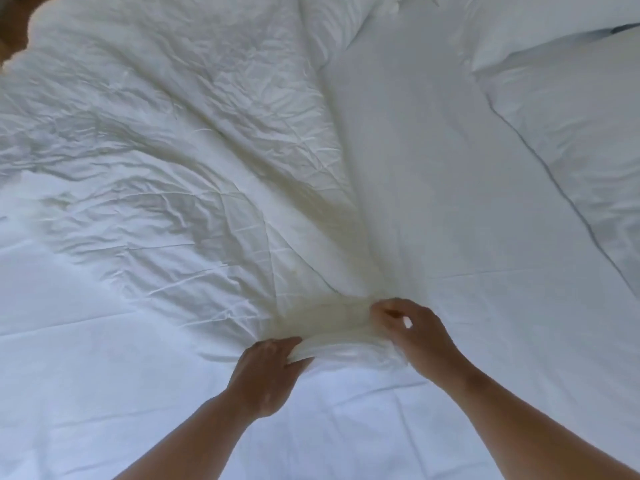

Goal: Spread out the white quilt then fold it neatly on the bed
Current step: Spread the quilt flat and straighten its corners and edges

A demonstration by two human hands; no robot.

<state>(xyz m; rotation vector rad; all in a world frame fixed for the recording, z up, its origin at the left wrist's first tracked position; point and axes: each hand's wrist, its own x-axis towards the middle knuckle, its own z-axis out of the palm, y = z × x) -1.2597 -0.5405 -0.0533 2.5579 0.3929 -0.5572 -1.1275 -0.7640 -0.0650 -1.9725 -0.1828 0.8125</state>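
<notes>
left hand (266, 372) and right hand (412, 334) pinch quilt (173, 133) corner; pillow (571, 109) lies right, seemingly apart

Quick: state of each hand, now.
Left hand: grips the crumpled white fabric quilt, near edge.
Right hand: pinches the same edge.

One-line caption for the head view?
Left hand and right hand grip the bunched near edge of the white quilt on the bed, pillow at image right.
</notes>
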